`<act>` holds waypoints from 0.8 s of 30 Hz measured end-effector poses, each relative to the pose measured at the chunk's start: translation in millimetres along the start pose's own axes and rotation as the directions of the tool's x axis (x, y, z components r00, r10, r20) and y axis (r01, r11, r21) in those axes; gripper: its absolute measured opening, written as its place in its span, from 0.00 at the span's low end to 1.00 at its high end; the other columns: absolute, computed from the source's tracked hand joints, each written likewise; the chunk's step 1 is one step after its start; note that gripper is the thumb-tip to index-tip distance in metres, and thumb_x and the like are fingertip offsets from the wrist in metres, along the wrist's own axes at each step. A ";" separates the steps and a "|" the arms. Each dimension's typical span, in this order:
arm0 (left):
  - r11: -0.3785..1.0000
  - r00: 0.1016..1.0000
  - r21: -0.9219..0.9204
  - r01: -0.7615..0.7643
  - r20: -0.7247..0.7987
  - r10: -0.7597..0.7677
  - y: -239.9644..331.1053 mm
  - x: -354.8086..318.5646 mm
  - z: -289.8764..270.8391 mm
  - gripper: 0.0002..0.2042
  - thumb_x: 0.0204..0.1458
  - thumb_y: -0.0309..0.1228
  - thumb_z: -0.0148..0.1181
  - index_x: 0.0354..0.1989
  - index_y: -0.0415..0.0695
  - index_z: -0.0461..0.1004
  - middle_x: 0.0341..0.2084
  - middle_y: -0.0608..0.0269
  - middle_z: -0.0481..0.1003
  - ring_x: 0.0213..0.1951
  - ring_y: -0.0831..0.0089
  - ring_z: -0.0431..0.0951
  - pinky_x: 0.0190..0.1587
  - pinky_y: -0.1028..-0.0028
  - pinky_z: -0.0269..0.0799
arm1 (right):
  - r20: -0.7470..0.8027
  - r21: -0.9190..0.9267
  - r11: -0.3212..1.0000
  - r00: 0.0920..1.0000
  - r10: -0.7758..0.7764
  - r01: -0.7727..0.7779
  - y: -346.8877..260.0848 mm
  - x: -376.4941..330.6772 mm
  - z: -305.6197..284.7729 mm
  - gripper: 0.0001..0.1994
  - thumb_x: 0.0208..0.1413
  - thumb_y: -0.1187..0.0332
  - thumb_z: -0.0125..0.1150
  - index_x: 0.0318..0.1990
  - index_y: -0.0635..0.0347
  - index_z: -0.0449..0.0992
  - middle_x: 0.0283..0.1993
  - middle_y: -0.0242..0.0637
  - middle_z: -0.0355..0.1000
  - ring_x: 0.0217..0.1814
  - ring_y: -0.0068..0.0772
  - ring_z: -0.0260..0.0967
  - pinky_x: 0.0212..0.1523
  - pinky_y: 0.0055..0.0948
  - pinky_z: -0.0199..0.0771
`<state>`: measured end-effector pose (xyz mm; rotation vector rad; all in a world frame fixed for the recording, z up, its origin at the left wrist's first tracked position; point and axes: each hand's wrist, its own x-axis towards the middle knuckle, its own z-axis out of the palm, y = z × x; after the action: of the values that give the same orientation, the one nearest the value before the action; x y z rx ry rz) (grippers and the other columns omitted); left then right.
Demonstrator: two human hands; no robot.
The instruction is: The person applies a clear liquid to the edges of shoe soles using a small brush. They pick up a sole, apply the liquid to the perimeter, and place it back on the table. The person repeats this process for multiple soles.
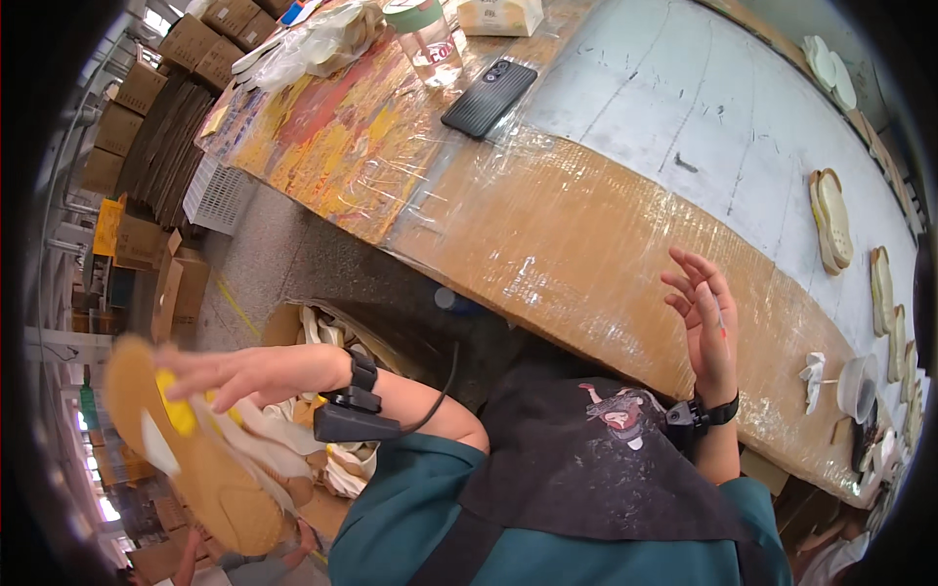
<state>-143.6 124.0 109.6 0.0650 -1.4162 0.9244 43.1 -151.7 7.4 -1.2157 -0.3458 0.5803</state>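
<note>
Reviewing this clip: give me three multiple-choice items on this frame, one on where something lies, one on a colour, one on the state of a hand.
1. Where does the dark phone lie?
A. on the taped cardboard table top, beside the clear plastic cup
B. in the box of soles
C. in the right hand

2. What colour is the shoe sole at the left hand?
A. blue
B. tan with a yellow patch
C. black

3. How is the right hand?
A. closed round a cup
B. flat on the phone
C. open and empty, fingers spread above the table

Answers: 1 A, the phone rests on the table top next to the cup. 2 B, the sole is tan with yellow by the fingers. 3 C, nothing sits in its grip.
</note>
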 end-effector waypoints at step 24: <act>-0.342 0.009 0.122 0.932 -0.949 -0.316 -76.2 -212.7 -106.0 0.05 0.50 0.24 0.51 0.34 0.37 0.70 0.28 0.67 0.71 0.32 0.81 0.69 0.37 0.83 0.64 | -0.854 -0.519 0.853 0.011 -0.519 -0.061 -17.7 116.3 -326.0 0.22 0.48 0.60 0.54 0.47 0.66 0.63 0.43 0.49 0.67 0.46 0.44 0.64 0.46 0.32 0.63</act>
<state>11.5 24.1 -58.4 1.3770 0.2628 0.2370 318.4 -339.8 -87.3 -1.6498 0.6244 -0.8603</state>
